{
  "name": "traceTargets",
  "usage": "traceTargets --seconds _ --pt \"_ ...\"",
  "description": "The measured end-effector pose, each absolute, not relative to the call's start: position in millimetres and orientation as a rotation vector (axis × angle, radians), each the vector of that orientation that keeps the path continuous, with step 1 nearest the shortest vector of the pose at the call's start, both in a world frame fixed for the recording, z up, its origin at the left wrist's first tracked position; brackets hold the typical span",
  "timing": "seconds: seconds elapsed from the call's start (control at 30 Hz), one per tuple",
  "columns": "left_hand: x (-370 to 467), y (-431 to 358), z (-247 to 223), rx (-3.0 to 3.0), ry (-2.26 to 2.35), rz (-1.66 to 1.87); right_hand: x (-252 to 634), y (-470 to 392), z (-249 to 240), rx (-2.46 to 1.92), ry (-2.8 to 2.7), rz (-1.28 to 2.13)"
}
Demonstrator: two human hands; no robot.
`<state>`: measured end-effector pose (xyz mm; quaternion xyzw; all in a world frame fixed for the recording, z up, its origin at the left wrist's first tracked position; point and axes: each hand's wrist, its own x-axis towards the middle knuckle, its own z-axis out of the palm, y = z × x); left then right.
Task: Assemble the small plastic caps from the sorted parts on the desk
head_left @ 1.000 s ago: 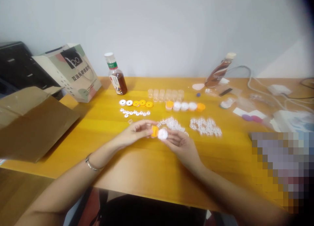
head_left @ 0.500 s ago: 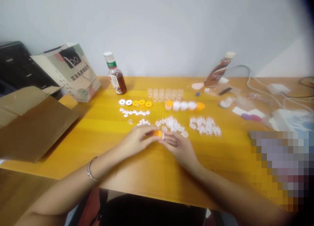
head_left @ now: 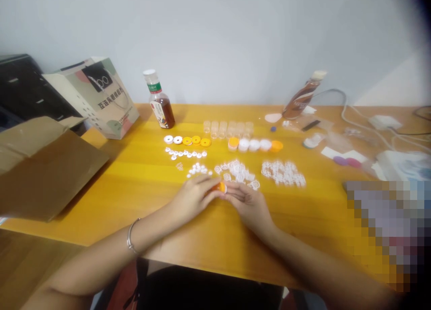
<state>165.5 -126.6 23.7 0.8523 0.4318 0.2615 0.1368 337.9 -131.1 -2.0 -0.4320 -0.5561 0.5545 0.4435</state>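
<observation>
From where I stand, both hands meet just above the near side of the table (head_left: 208, 247), pinching a round orange-and-white piece (head_left: 221, 187) between them. The left hand (head_left: 193, 195) has its thumb and fingers closed narrowly around the orange side. The right hand (head_left: 251, 206) grips the white edge with its fingertips, thumb beneath. With 2 opposed grips, I'd guess, the small thing is steadied from either side; the fingers hide how its parts fit.

Beyond the hands, the bits are sorted by kind, probably so each is easy to spot and reach. The 5 discs with holes (head_left: 198, 141), 2 white and 3 orange, line up left of the thicker white and orange round pieces (head_left: 254, 145). Clear cups (head_left: 222, 130) stand in a group behind. Small white caps (head_left: 185, 153) make a loose line, white beads (head_left: 198, 169) lie nearer the left hand, and lacy white pieces (head_left: 284, 173) sit in 2 heaps.

The upright bottle (head_left: 162, 113), tilted bottle (head_left: 299, 101), paper bag (head_left: 111, 92) and cardboard box (head_left: 43, 175) are around the outside, which seems to leave the middle for handwork.
</observation>
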Motion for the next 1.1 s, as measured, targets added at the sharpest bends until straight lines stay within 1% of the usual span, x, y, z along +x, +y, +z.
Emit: traceTargets --seconds 0.23,0.43,0.63,0.93,1.1 --pt "163.2 -124.9 22.2 2.439 1.202 0.713 337.9 -131.1 -1.0 -1.146 -1.399 1.35" --pt "154.5 -115.8 36.5 2.368 1.075 0.571 337.4 -126.8 4.2 -1.146 -1.351 1.482" --pt "151.7 -109.7 42.0 2.303 1.044 0.527 335.5 -126.7 3.1 -1.1 -1.254 1.625" --pt "151.3 -104.0 53.8 2.32 0.89 0.401 335.9 -128.1 7.1 -1.154 -1.245 1.636" --pt "155.6 -106.5 46.1 2.382 1.016 0.454 336.7 -129.4 5.5 -1.168 -1.193 1.644"
